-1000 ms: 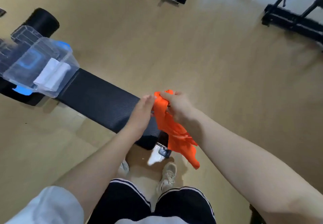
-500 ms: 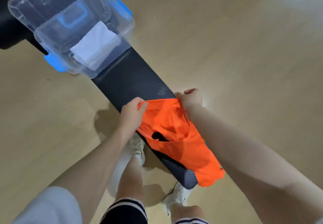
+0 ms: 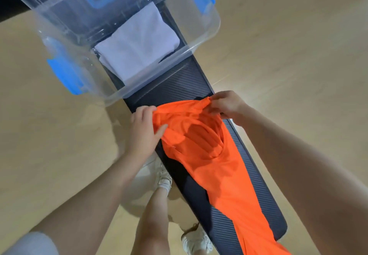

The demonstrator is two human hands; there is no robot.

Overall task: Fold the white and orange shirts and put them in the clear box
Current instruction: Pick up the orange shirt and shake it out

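Head view: I looked straight down at my two hands over a long dark bench.
Orange shirt (image 3: 217, 167): it lay stretched along the bench, its top edge lifted between my hands and its lower part trailing toward me and off the near end.
Left hand (image 3: 144, 129): I had it pinched on the shirt's left top corner, thumb over the cloth, fingers curled behind.
Right hand (image 3: 226, 104): I had it gripping the right top corner, the fabric bunched under the fingers.
Between the hands: the top edge ran taut from one to the other, with the neck opening sagging just below.
White shirt (image 3: 139, 45): folded, it lay flat inside the clear box.
Clear box (image 3: 209, 33): it sat on the far part of the bench with blue latches on its sides, just beyond my hands, apart from the orange shirt.
Bench (image 3: 179, 87): dark ribbed padding, bare between box and shirt.
Room: pale wood-look floor (image 3: 288, 55) all round; my legs and light shoes stood left of the bench.
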